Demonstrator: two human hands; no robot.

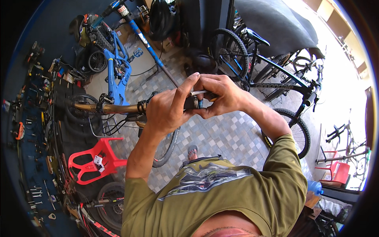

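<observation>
A bronze handlebar [122, 108] reaches in from the left, and the black grip [191, 103] at its end lies between my hands. My left hand [162, 111] is closed around this grip, its index finger stretched along the far side. Against the grip's end, my right hand [223, 94] pinches a thin silver tool [198, 93]; its exact kind is partly hidden by the fingers. A narrow blue and silver ring [200, 103] shows at the tip of the grip. Fingertips of both hands meet around that end.
A blue bike frame [118, 77] and a blue fork [146, 43] stand at the far left. A red plastic chair [85, 168] is at the left, near a wall of tools [35, 150]. On the right stands a black bicycle [284, 81]. A blue water jug [314, 187] sits lower right.
</observation>
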